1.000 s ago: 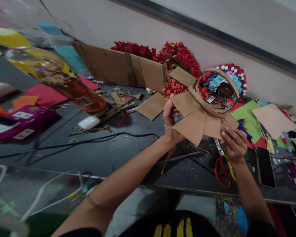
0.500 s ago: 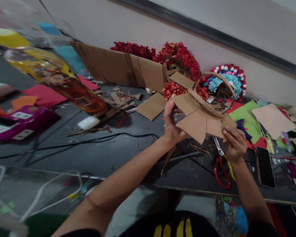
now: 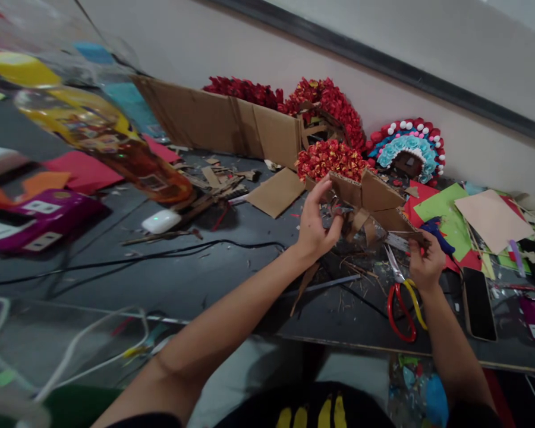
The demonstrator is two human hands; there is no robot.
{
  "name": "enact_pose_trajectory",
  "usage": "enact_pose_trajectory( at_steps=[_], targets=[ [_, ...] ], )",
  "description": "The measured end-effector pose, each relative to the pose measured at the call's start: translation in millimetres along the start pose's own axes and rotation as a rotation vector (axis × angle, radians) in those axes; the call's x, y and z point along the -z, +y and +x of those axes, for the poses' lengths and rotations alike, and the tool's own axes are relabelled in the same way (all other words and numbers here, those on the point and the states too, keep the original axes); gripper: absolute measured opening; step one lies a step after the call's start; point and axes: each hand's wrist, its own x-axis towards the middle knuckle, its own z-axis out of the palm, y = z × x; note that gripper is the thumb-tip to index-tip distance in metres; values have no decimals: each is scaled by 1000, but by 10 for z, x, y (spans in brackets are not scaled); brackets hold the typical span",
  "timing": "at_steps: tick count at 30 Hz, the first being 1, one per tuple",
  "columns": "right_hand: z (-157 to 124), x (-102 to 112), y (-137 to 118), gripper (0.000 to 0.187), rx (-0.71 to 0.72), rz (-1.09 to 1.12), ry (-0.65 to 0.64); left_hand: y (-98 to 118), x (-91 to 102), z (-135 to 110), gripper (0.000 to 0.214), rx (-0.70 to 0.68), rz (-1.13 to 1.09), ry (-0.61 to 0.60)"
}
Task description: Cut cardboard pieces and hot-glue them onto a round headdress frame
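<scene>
Both hands hold a brown cardboard frame [image 3: 381, 193] made of joined flat panels, now tipped so its panels stand up toward the far side. My left hand [image 3: 318, 226] curves round its left end, fingertips at the panel's edge. My right hand [image 3: 425, 258] pinches its right end between thumb and fingers. Just left of my right wrist lie scissors [image 3: 401, 303] with a red and a yellow handle, blades pointing away. Behind the frame sits a cluster of red and orange paper petals [image 3: 332, 159]. The band of the frame is mostly out of sight.
A long cardboard strip [image 3: 214, 122] stands near the wall beside a red-petalled headdress [image 3: 343, 113]. A blue, white and red headdress [image 3: 408, 148] leans farther right. Bottles [image 3: 160, 184] stand left; a phone [image 3: 479, 303] and coloured paper [image 3: 494, 217] lie right. Scraps and black cables [image 3: 223, 242] litter the table.
The cardboard frame has been turned over in my hands: its curved band stood up before, and now the panels rise. Both hands stay in about the same place.
</scene>
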Motion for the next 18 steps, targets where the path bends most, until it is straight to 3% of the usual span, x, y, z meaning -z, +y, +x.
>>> enact_pose_trajectory(
  at_steps=[10, 18],
  targets=[
    [29, -50, -54, 28, -265, 235, -17, 72, 21, 52, 50, -46, 19, -62],
    [88, -74, 57, 34, -426, 415, 97, 102, 46, 98, 42, -81, 50, -22]
  ],
)
